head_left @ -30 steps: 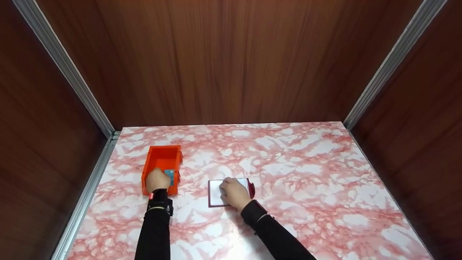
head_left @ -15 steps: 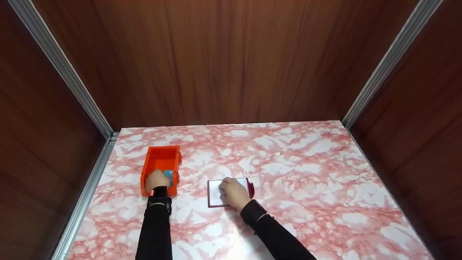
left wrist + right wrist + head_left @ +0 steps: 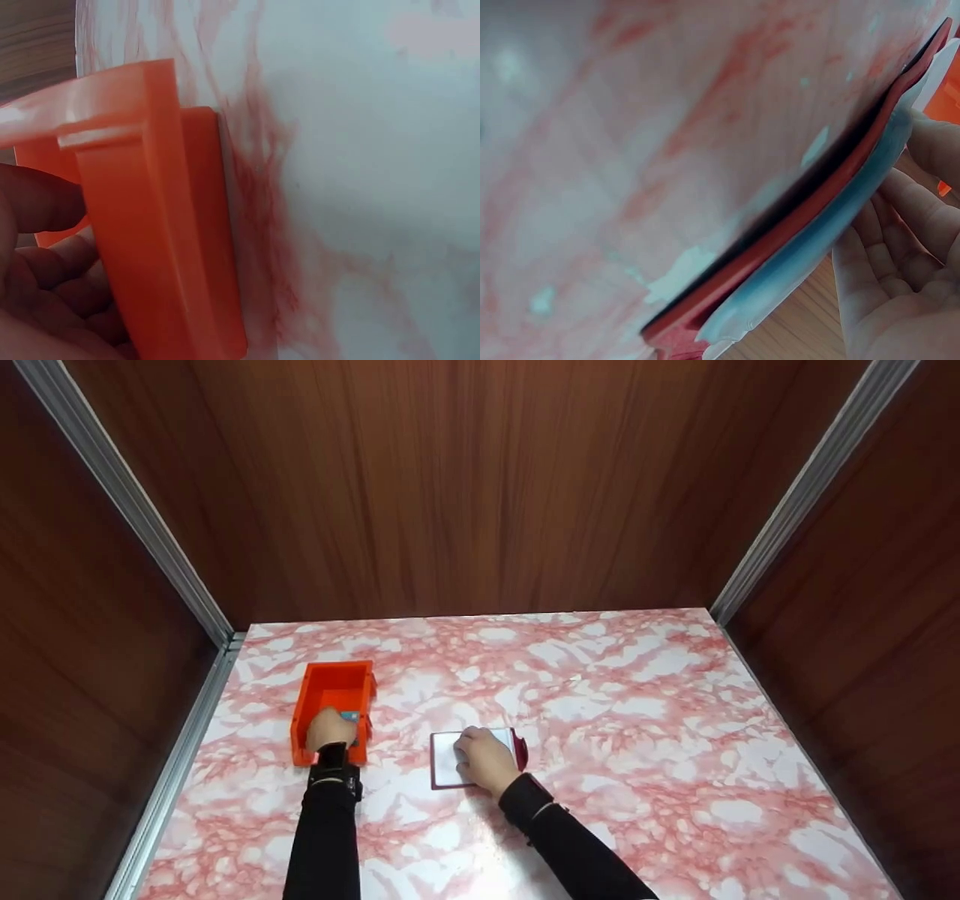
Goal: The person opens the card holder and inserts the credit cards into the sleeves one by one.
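Note:
My left hand [image 3: 331, 729] is down inside an orange plastic bin [image 3: 336, 675] at the left of the table. Beside its fingers, part of a small blue item [image 3: 350, 715] shows in the bin. In the left wrist view, the fingers [image 3: 56, 262] are bent behind the bin wall [image 3: 142, 217], which hides their tips. My right hand [image 3: 487, 761] rests on a flat white-faced board [image 3: 444, 757] with a dark red rim and a dark red piece at its right end. From the right wrist view, its relaxed fingers [image 3: 915, 225] touch the pale sheet [image 3: 810, 244] over the red backing.
The tabletop [image 3: 600, 697] has a pink and white marbled surface. A brown wood-grain panel [image 3: 480, 487] rises behind it, with more panels at both sides. Metal rails [image 3: 795, 502] run along the corners.
My left hand has shifted slightly to the right inside the bin and now covers more of the blue item. The right hand stays on the board.

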Demonstrator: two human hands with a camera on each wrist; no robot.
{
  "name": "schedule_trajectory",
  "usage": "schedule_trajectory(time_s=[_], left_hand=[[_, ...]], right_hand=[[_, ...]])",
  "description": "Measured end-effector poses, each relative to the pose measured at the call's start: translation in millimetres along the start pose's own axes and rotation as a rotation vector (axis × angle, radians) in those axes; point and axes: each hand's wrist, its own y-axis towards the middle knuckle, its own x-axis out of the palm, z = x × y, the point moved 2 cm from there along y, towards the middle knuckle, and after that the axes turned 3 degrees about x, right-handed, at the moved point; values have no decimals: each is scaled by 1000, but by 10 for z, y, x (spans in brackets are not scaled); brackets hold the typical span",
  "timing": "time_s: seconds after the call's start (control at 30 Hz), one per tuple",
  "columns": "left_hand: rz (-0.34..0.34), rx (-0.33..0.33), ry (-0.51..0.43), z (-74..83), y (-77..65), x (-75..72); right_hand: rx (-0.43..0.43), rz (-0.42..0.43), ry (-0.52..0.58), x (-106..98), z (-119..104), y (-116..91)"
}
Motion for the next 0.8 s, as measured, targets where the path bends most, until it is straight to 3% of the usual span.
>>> schedule_trajectory(time_s=[0.57,0.8], left_hand=[[1,-39,-76,2,5,-51],[115,2,-72,27,-23,-60]], right_hand=[[-5,-10,4,5,-1,6],[-31,23,5,2,4,1]])
